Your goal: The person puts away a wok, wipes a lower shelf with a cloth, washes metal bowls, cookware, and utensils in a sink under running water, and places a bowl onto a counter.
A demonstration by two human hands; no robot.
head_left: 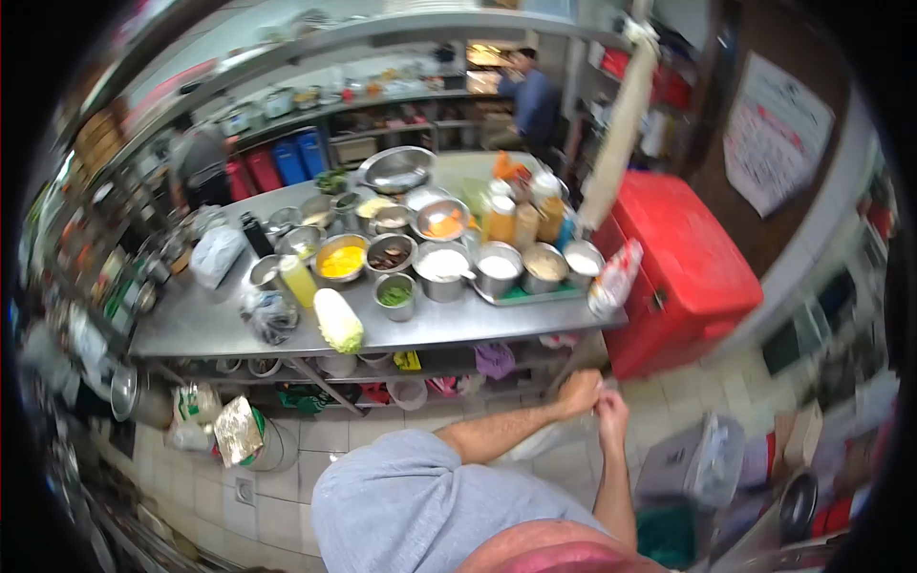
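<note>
Grip: left hand (576, 393) and right hand (612, 411) are brought together, fingers curled in, fingertips almost meeting; a pale film (608, 385) appears pinched between them, though blur prevents full confirmation. Step in hand, as judged: fine fingertip handling of thin, limp material; the next move calls for a light pinch from both sides. The film's direction and long axis cannot be established at the fingertips. Below the left forearm, a pale translucent patch (535, 443) runs roughly along that arm; whether it belongs to the film cannot be told. Ahead of the grip, near the counter's end, stands a red cooler box (683, 239). Ahead and leftward, the steel counter (458, 328) bears a red-and-white bag (616, 279), nearest the grip, and farther left a cabbage (336, 320).
</note>
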